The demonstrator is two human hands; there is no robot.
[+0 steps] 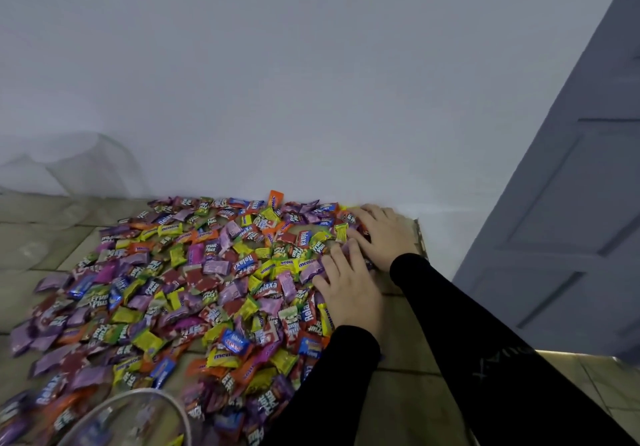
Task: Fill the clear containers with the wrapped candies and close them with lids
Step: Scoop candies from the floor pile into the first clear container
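We see wrapped candies spread over tiled floor by wall. Left hand and right hand, fingers flat and spread, press on heap's right edge, gripping nothing. Clear container near bottom left.

Candy wrappers read Relaxa, mentos, Fruit Plus (many blurred).

Wrapped candies, loose, spread on tiled floor against a white wall

Candies: purple, yellow, red, orange and blue wrappers, one wide layer on floor. Left hand and right hand: both palm-down, fingers spread flat, pressing on the pile's right edge, black sleeves. Clear container: rim at bottom edge, a few candies inside. Clear plastic: blurred, far left by wall. Grey door: right
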